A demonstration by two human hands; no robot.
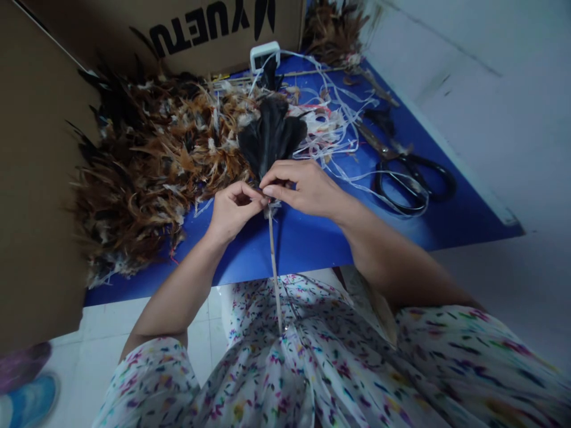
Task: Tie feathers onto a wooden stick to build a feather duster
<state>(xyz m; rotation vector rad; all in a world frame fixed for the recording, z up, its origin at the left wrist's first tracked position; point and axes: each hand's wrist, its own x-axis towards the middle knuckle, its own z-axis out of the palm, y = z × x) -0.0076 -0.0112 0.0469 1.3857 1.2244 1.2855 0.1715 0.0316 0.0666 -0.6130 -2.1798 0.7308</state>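
A thin pale stick point(274, 261) runs up from my lap to a tuft of black feathers point(271, 138) at its top. My left hand point(232, 208) is closed in a pinch on the stick just below the feathers. My right hand point(303, 187) is closed too, its fingertips pressed on the base of the feather tuft, touching the left hand's fingers. Both hands hover over the blue table point(312, 238).
A big heap of brown and black feathers point(147, 166) covers the table's left. White plastic strings point(330, 128) tangle behind the hands. Black scissors point(413, 178) lie at the right. Cardboard boxes point(35, 178) stand left and behind. A white wall is at the right.
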